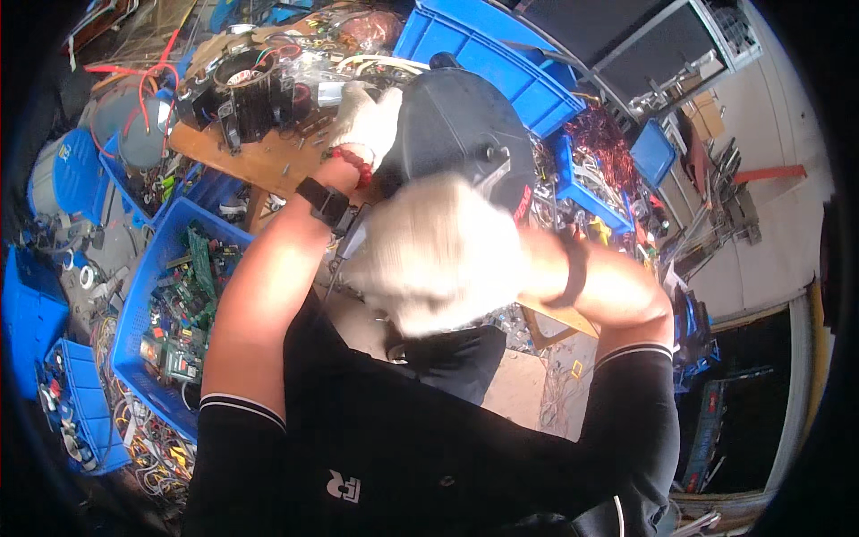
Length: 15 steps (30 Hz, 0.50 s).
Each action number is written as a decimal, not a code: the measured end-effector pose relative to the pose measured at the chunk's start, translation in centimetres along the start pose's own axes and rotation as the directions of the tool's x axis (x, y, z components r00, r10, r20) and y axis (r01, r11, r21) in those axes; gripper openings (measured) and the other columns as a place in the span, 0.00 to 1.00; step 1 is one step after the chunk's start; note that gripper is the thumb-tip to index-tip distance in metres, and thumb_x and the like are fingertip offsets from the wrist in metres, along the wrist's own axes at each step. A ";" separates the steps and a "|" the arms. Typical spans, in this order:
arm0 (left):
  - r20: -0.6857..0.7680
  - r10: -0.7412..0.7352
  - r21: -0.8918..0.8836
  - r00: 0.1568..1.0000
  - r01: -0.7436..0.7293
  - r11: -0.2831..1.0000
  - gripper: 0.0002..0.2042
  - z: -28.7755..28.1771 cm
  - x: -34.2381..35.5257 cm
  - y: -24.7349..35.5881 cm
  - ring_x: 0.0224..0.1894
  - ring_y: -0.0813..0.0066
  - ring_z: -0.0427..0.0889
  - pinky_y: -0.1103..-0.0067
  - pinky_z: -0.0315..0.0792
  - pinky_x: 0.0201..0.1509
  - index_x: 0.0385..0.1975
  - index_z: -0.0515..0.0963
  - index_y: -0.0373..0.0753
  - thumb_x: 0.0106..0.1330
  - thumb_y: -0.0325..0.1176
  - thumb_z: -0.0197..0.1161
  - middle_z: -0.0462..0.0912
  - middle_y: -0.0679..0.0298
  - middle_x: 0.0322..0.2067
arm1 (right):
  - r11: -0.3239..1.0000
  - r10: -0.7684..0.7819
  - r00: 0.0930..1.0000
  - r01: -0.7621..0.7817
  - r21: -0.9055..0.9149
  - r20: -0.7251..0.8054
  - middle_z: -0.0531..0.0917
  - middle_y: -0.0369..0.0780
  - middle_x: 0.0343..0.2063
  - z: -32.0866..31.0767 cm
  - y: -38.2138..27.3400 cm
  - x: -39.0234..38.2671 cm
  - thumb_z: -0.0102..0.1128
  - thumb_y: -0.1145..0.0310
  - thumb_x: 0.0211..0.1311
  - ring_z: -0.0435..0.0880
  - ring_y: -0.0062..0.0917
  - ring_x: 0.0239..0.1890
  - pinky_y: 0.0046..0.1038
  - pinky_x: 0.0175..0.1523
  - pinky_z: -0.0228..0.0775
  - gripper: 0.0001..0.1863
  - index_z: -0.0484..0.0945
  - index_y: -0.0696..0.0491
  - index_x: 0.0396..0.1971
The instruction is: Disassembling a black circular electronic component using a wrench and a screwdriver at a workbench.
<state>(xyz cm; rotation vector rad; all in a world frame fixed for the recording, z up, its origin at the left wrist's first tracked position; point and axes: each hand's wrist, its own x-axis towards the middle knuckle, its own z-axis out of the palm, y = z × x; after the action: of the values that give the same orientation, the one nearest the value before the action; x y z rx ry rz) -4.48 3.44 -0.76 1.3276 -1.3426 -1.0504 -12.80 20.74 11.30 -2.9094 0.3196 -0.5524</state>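
A large rounded black plastic housing point(456, 112) lies in front of me on the cluttered bench, a metal piece and red lettering on its right part. My left hand point(367, 123), in a white glove, is at its left edge with the fingers curled against it. Raised close to the camera is my right hand point(438, 255), also in a white glove and smeared by motion. It covers the near part of the housing. Whether it holds a tool cannot be made out. Beyond my left wrist, black motor-like parts point(246, 98) stand on a wooden board point(210, 148).
At left, a blue basket point(134, 313) holds green circuit boards point(192, 295). A large blue crate point(492, 54) stands behind the housing, and a smaller blue bin point(573, 183) of scrap is at its right. Loose wires point(157, 461) lie at lower left. A grey metal frame point(662, 58) stands at far right.
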 end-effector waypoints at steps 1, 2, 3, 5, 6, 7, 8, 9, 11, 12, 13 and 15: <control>-0.037 0.055 0.011 0.998 -0.055 0.998 0.29 -0.5 -0.1 -0.1 0.59 0.45 0.80 0.62 0.72 0.64 0.57 0.71 0.27 0.67 0.48 0.63 0.80 0.38 0.55 | 0.997 -0.054 0.998 0.055 -0.047 0.028 0.80 0.38 0.31 0.5 -1.4 -1.4 0.66 0.59 0.61 0.81 0.34 0.31 0.38 0.40 0.76 0.15 0.83 0.51 0.44; -0.017 0.091 -0.044 0.996 -0.092 0.995 0.29 -0.3 -0.6 0.7 0.56 0.45 0.82 0.61 0.73 0.62 0.57 0.71 0.27 0.67 0.47 0.64 0.82 0.40 0.52 | 0.990 -0.081 0.994 0.088 -0.109 0.068 0.79 0.37 0.32 0.7 -2.9 -3.0 0.64 0.58 0.62 0.81 0.34 0.32 0.41 0.42 0.76 0.16 0.83 0.51 0.45; -0.008 0.110 -0.029 0.994 -0.110 0.993 0.28 -0.3 0.0 0.4 0.53 0.49 0.83 0.62 0.74 0.60 0.56 0.73 0.26 0.69 0.47 0.63 0.83 0.42 0.50 | 0.992 -0.064 0.998 0.065 -0.111 0.010 0.79 0.37 0.36 2.5 -3.6 -5.3 0.64 0.57 0.59 0.81 0.35 0.36 0.41 0.43 0.74 0.16 0.82 0.49 0.44; -0.023 0.133 -0.018 0.991 -0.133 0.991 0.27 0.3 0.3 0.3 0.51 0.52 0.83 0.64 0.75 0.58 0.55 0.75 0.25 0.70 0.46 0.62 0.83 0.44 0.49 | 0.997 -0.007 0.998 0.002 -0.079 -0.060 0.78 0.38 0.38 4.1 -4.9 -9.3 0.63 0.57 0.58 0.79 0.35 0.37 0.39 0.41 0.70 0.15 0.83 0.48 0.42; -0.049 0.140 -0.020 0.989 -0.141 0.990 0.27 0.5 -0.6 1.2 0.52 0.52 0.83 0.64 0.75 0.58 0.54 0.75 0.25 0.70 0.46 0.63 0.83 0.44 0.49 | 0.995 0.094 0.994 -0.095 -0.016 -0.061 0.78 0.38 0.33 3.7 -5.8 -10.9 0.62 0.59 0.60 0.78 0.36 0.32 0.38 0.37 0.68 0.11 0.84 0.48 0.38; 0.017 0.109 -0.085 0.994 -0.107 0.991 0.27 -0.2 -1.6 2.8 0.52 0.52 0.83 0.64 0.75 0.58 0.56 0.75 0.25 0.70 0.46 0.62 0.83 0.44 0.50 | 0.994 0.110 0.985 -0.111 -0.006 -0.134 0.76 0.38 0.30 3.4 -6.7 -12.2 0.61 0.60 0.61 0.77 0.35 0.30 0.38 0.35 0.67 0.09 0.83 0.48 0.35; -0.089 0.195 -0.044 0.977 -0.200 0.979 0.27 0.6 -0.8 1.5 0.52 0.52 0.83 0.63 0.75 0.58 0.56 0.76 0.25 0.70 0.46 0.61 0.84 0.44 0.50 | 0.992 0.125 0.970 -0.127 0.002 -0.208 0.75 0.37 0.27 3.3 -7.7 -13.3 0.61 0.60 0.62 0.76 0.34 0.28 0.38 0.33 0.66 0.08 0.82 0.48 0.31; -0.072 0.194 -0.023 0.978 -0.196 0.980 0.26 0.4 -0.4 1.1 0.51 0.54 0.84 0.64 0.75 0.57 0.55 0.77 0.24 0.70 0.45 0.61 0.84 0.46 0.50 | 0.994 0.109 0.972 -0.111 0.000 -0.206 0.73 0.35 0.25 2.3 -9.1 -13.2 0.61 0.59 0.62 0.75 0.33 0.26 0.36 0.31 0.65 0.08 0.81 0.47 0.30; -0.016 0.189 -0.089 0.982 -0.190 0.978 0.24 -0.2 0.0 0.5 0.48 0.59 0.85 0.67 0.76 0.55 0.53 0.78 0.24 0.71 0.43 0.60 0.86 0.48 0.48 | 0.978 0.182 0.971 -0.196 -0.079 -0.154 0.73 0.34 0.22 0.5 -10.7 -12.9 0.61 0.60 0.57 0.73 0.34 0.22 0.37 0.28 0.62 0.08 0.78 0.46 0.23; 0.022 0.189 -0.174 0.982 -0.182 0.968 0.23 -0.7 0.1 0.4 0.47 0.62 0.85 0.68 0.76 0.54 0.52 0.79 0.24 0.71 0.42 0.60 0.86 0.50 0.47 | 0.955 0.249 0.965 -0.259 -0.147 -0.082 0.72 0.33 0.19 0.0 -11.1 -13.1 0.61 0.61 0.52 0.70 0.35 0.18 0.39 0.25 0.59 0.10 0.74 0.44 0.15; 0.026 0.150 -0.198 0.988 -0.142 0.970 0.22 -0.8 0.5 0.0 0.46 0.60 0.85 0.67 0.77 0.53 0.52 0.78 0.24 0.71 0.40 0.60 0.86 0.48 0.47 | 0.886 0.346 0.927 -0.374 -0.274 -0.146 0.72 0.31 0.18 0.8 -10.3 -15.6 0.60 0.59 0.46 0.72 0.35 0.20 0.39 0.26 0.58 0.13 0.67 0.42 0.10; 0.054 0.121 -0.197 0.991 -0.109 0.974 0.22 -0.1 0.0 0.8 0.46 0.58 0.86 0.67 0.78 0.50 0.53 0.77 0.24 0.71 0.39 0.60 0.85 0.45 0.47 | 0.834 0.409 0.869 -0.480 -0.272 -0.279 0.78 0.39 0.25 1.0 -7.8 -21.0 0.63 0.64 0.53 0.78 0.41 0.27 0.39 0.33 0.69 0.07 0.81 0.48 0.31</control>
<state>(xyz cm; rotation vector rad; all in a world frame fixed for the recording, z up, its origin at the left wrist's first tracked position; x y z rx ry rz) -4.49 3.51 0.01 1.0675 -1.3131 -1.1223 -30.16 33.36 4.76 -2.9170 1.2005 -0.7860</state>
